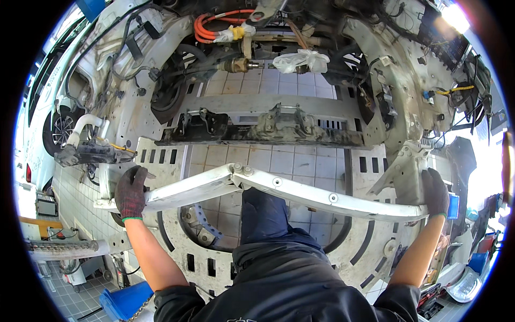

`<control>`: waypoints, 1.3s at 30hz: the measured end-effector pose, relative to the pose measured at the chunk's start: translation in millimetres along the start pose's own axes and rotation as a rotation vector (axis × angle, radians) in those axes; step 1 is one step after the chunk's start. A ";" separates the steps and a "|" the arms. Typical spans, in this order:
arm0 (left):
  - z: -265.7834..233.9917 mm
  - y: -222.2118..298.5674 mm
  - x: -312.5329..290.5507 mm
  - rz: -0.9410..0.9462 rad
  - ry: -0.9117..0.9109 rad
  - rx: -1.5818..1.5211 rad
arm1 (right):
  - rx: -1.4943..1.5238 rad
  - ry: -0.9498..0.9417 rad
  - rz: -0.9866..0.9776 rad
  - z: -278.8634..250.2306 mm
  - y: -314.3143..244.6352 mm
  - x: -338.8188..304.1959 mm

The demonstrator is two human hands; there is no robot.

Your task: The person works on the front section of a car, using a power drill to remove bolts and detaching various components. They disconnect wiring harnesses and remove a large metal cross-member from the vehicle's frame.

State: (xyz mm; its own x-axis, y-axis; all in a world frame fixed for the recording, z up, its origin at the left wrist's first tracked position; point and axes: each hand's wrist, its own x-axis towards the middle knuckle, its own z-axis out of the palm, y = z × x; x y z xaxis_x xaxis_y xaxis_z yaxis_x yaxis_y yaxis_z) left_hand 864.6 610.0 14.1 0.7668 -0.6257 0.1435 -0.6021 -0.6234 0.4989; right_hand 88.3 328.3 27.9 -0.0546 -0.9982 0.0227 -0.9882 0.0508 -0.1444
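Note:
A white metal bumper beam (306, 192) spans the front of a stripped car body, with a sharp kink left of its middle. My left hand (130, 192), in a dark knitted glove with a green cuff, is closed round the beam's left end. At the opposite end my right hand (435, 193), gloved alike, grips the outer side by the whitish frame-rail end (409, 172). The palms and some fingertips are hidden. Just behind my left hand sits a dirty dark bracket (96, 154) with a pale pipe elbow (88, 126).
A black crossmember (257, 134) runs across behind the beam. Orange cables (206, 29) and a plastic-wrapped part (303, 60) lie farther back. Slotted metal platform plates (370, 236) surround my legs. A blue bin (124, 301) stands lower left; a headlamp (465, 284) lies lower right.

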 end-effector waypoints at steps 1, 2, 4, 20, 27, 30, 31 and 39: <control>0.6 -1.0 0.5 0.048 0.026 0.031 | 0.104 0.027 0.022 0.1 0.1 0.5; 1.3 -1.9 1.2 0.096 0.054 0.060 | 0.102 0.017 0.025 -0.6 -0.3 0.0; 2.0 -3.7 1.8 0.031 0.014 0.041 | 0.097 0.001 0.025 -3.0 -3.6 -1.0; 2.4 -1.7 0.5 -0.164 0.007 0.040 | 0.095 0.109 -0.183 16.2 35.1 12.6; -1.2 1.8 -2.7 -0.177 0.016 0.021 | 0.277 0.062 0.045 5.9 13.8 5.5; -0.1 -0.6 -2.2 -0.140 0.018 0.042 | 0.306 0.074 0.027 5.7 11.3 3.2; 0.7 -1.5 -1.6 -0.131 0.025 0.051 | 0.315 0.075 0.009 6.7 13.0 3.2; 2.8 -4.9 -0.7 -0.106 0.034 0.051 | 0.249 0.088 -0.040 9.0 17.7 3.6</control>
State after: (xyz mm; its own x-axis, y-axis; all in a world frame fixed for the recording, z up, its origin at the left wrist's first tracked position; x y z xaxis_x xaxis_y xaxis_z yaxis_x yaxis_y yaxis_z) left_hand 866.5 612.3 9.1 0.8336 -0.5389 0.1216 -0.5267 -0.7088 0.4692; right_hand 71.8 325.3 16.5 -0.0393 -0.9923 0.1175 -0.9247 -0.0085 -0.3807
